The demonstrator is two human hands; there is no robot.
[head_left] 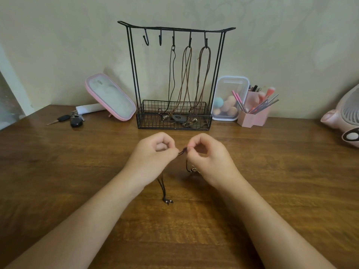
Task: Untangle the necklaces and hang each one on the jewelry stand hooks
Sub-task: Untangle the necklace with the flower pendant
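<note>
**Head view: both hands pinching one dark cord in front of the stand**

Centre of frame, over brown wooden table (77,171): left hand (155,152) with fingers curled, thumb and forefinger pinching thin dark cord necklace (182,151). Just right of it, right hand (207,158) curled the same way, pinching the same cord at its fingertips. Short twisted run of cord between the two pinches. Under the left hand, two strands hanging down to small metal beads (168,201); under the right hand, a loop of cord with a small pale charm, partly hidden.

Upper centre, against the wall: tall black wire jewelry stand (134,74) with five hooks along its top bar. On the three rightmost hooks, thin black cord (172,78), brown cord necklace (186,74) and second brown cord (204,74), all trailing into wire basket (143,121) at the base.

Left of stand: pink-framed tilted mirror (110,96), car keys (73,120). Right of stand: clear plastic box of makeup sponges (231,84), pink brush holder (252,117); pink fan (343,117) at right edge.
</note>
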